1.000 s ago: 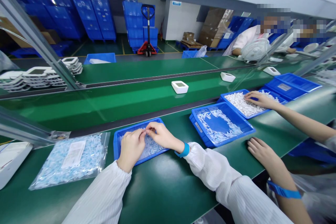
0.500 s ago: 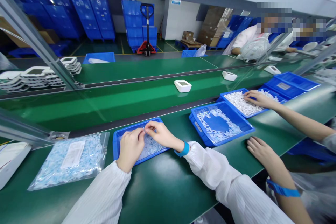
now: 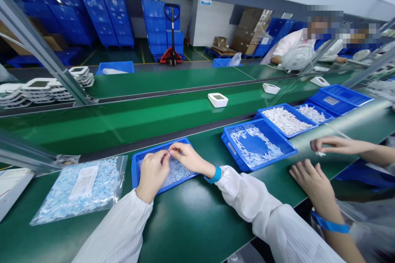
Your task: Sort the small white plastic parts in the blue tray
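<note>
Both my hands meet fingertip to fingertip over a blue tray [image 3: 180, 185] of small whitish-blue pieces [image 3: 175, 171]. My left hand [image 3: 153, 174] is closed in a pinch, and so is my right hand [image 3: 187, 157], which has a blue band at its wrist. Whatever lies between the fingertips is too small to make out. Left of the tray is a clear plastic bag [image 3: 106, 191] full of light blue and white pieces, with a white label on it.
Right of my hands stand a blue tray of white strips [image 3: 228, 141] and a blue tray of white pieces [image 3: 261, 111]. A co-worker's hands [image 3: 317, 181] are at the right. Behind, white device housings [image 3: 218, 103] sit on the green conveyor belt [image 3: 148, 117].
My hands stay pinched together over the tray. The co-worker's far hand has left the tray of white pieces, carrying a small white piece nearer. The white housings have shifted slightly right.
</note>
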`<state>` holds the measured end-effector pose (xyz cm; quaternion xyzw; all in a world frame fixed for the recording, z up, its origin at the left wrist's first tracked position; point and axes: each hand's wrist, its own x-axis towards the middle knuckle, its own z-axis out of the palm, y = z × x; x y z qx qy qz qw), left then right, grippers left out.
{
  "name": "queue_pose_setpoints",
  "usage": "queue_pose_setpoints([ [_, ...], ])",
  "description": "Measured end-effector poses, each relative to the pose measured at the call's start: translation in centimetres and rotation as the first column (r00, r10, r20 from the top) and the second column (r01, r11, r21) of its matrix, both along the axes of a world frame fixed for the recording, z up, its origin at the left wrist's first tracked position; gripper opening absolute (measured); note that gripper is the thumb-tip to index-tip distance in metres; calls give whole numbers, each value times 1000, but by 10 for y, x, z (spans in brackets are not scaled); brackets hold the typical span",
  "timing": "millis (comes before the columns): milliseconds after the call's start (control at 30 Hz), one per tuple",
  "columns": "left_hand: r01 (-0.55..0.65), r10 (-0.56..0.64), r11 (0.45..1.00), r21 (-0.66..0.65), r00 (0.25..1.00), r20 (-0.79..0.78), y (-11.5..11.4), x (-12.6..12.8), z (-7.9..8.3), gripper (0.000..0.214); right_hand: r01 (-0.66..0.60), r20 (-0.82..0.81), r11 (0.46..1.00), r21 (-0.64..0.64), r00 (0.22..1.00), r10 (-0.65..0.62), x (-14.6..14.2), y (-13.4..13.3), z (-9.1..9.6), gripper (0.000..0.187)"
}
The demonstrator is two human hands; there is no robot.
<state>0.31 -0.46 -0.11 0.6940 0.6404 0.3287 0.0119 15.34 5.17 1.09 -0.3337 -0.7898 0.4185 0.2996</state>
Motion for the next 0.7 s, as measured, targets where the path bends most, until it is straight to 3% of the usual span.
queue_pose_setpoints([
  [367, 0, -1, 1000, 26, 999, 42, 0, 1, -1, 19, -84, 125, 993, 89, 990, 72, 0, -2, 1, 27],
  [700, 4, -4, 1000, 20, 1000, 19, 0, 0, -1, 19, -73, 150, 993, 88, 987, 59, 0, -2, 1, 27],
])
